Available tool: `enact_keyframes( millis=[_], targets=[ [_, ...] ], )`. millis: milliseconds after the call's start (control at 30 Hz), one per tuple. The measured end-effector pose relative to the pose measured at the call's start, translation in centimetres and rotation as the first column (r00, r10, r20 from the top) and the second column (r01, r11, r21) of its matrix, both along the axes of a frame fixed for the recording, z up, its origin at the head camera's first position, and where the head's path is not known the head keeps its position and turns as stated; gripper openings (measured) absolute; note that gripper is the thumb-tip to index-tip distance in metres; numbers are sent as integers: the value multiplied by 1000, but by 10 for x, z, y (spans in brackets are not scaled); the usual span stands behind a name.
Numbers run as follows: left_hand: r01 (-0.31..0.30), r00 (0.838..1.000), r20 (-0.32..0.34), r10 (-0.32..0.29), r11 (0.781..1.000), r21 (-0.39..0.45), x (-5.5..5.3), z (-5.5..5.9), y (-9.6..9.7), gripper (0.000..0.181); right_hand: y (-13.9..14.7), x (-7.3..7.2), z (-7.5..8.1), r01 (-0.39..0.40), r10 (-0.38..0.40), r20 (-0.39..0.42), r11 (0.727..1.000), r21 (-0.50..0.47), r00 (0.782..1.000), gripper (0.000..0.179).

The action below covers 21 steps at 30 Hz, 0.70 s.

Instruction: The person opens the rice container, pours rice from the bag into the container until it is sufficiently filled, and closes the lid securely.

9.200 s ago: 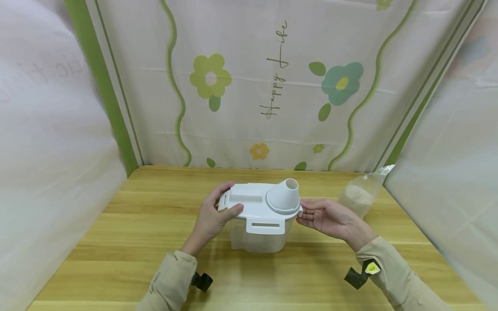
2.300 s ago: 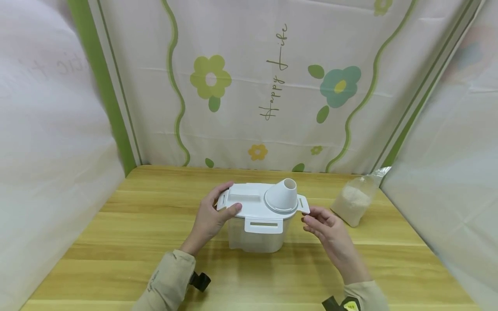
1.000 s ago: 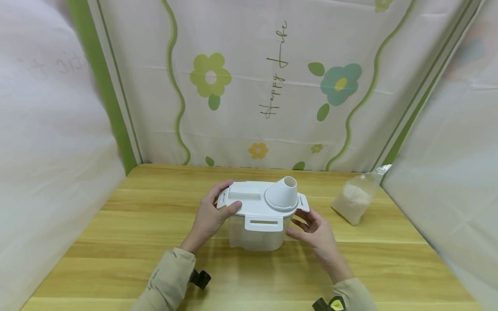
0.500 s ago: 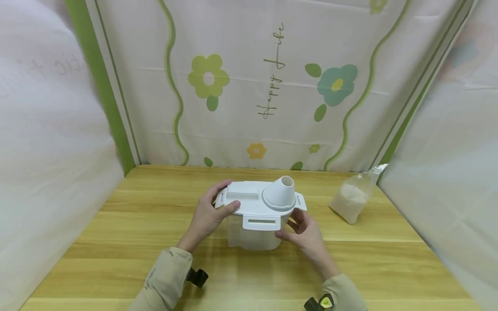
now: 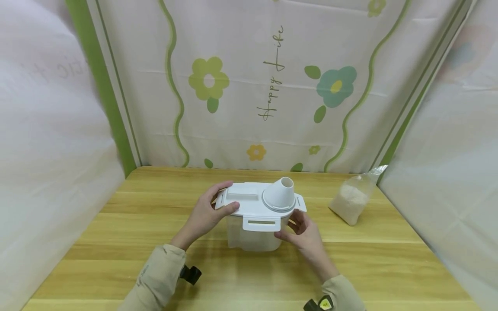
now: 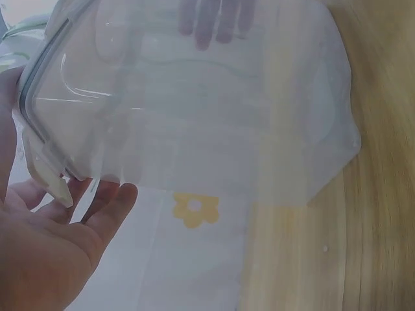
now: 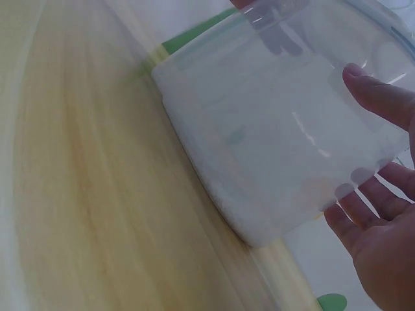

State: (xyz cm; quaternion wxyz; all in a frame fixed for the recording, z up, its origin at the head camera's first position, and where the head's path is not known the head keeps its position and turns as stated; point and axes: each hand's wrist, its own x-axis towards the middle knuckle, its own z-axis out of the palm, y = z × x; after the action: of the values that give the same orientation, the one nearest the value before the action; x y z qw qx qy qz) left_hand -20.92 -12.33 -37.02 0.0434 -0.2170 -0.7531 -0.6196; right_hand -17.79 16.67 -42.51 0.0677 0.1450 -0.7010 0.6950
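A clear plastic storage container (image 5: pixel 253 240) stands on the table under a white lid (image 5: pixel 253 209). A cone-shaped spout (image 5: pixel 278 198) rises from the lid's right half. The front clip (image 5: pixel 261 229) and the right clip (image 5: pixel 301 204) stick outward. My left hand (image 5: pixel 204 211) grips the lid's left end, thumb on top and fingers behind. Below the right clip, my right hand (image 5: pixel 305 237) holds the container's right end, with its thumb on the front wall. In the right wrist view, those fingers (image 7: pixel 382 194) wrap the far side of the container (image 7: pixel 259 123).
A clear bag of white grains (image 5: pixel 351 201) leans at the table's back right. The wooden table (image 5: pixel 116 242) is enclosed by a patterned cloth (image 5: pixel 241 129) behind and at the sides. A small white speck (image 6: pixel 325 249) lies on the wood in the left wrist view.
My right hand has left the right clip, which now sticks outward, and has moved left and down onto the container's side. The left hand keeps its hold. Little differs over the last half second.
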Motion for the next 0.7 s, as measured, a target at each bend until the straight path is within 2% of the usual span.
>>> enact_keyframes(
  millis=[233,367,533,633,700],
  targets=[
    [18,1000,22,-18,1000,-9,0,3,0,63,0,1,-1,19,-19,3,1000,23,1000,74],
    [19,1000,5,-19,999,-36,0,6,-1,62,-1,1,-1,34,-34,1,999,38,999,74],
    [-13,994,-105,1,993,-114,-2,12,-4,61,-2,1,-1,53,-53,6,997,47,999,74],
    [-26,981,-194,-1,991,-135,-4,19,-6,61,-2,1,0,63,-63,15,997,46,998,74],
    [-32,966,-259,-5,990,-138,-6,25,-8,61,-3,1,0,66,-67,20,997,46,998,74]
  ],
)
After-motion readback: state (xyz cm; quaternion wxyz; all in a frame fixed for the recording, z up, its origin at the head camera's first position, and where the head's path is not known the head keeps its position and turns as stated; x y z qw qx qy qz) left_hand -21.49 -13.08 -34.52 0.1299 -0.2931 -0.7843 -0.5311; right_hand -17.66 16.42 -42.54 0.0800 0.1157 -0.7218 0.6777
